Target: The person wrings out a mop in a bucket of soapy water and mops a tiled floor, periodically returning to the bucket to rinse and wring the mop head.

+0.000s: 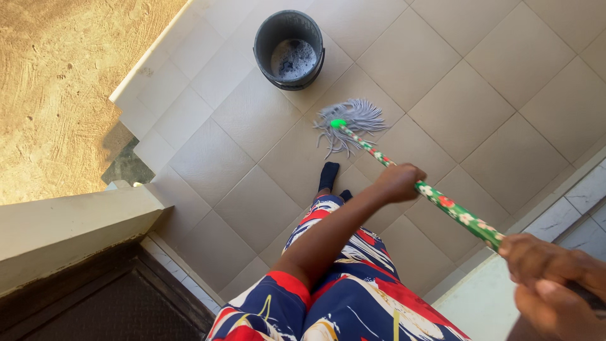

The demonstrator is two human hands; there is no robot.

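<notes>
Head view, looking down at the tiled floor (505, 76).

Lower right of frame: right hand (546, 278) was nearest the camera, its grip clenched around the upper end of the mop handle (454, 211). The handle was green with a red-and-white flower pattern and ran diagonally from lower right toward the middle of the frame.

Centre right: left hand (399, 182) sat farther down the same handle, grip wrapped around it, arm stretched out over a red, white and blue patterned garment (341, 297) at the bottom centre. Two dark-socked feet (329, 175) showed just beyond the garment, on the tiles.

Centre: grey string mop head (353, 120) lay spread flat on the floor, joined to the handle by a bright green collar, just past the feet.

Upper centre: dark round bucket (289, 47) stood upright on the tiles near the mop head but apart from it; foamy water showed inside.

Left of frame: a pale low wall (69, 224) in the lower left, a dark mat (120, 309) below it, and bare sandy ground (63, 82) in the upper left beyond the tile edge.
</notes>
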